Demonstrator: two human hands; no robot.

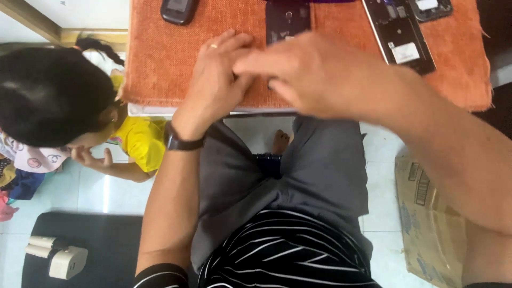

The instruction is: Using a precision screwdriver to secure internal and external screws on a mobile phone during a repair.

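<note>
The left hand (216, 80) rests on the orange cloth (154, 64) near its near edge, fingers bent and bunched toward the right hand (298, 72), a ring on one finger and a dark watch (181, 141) on the wrist. The right hand comes in from the right, blurred, fingers stretched leftward until they meet the left fingers. Whether either hand pinches anything small between them cannot be told; the blur and the overlapping fingers hide the spot.

Just beyond the hands lies a dark phone body (288, 21), its near end covered by the right hand. Farther left, a small dark phone (178, 10) is cut off by the top of the view. To the right lies an opened phone frame (402, 37) with a white label, and another part (432, 8) at the far edge, also cut off.

The cloth covers the worktop (154, 111), whose pale near edge shows below it. Bare cloth lies left of the hands and at far right.

Below, a child's dark hair (48, 96) and yellow sleeve fill the left side; a cardboard box (426, 224) stands on the floor at right, and a white charger (66, 261) lies on a black mat at lower left.
</note>
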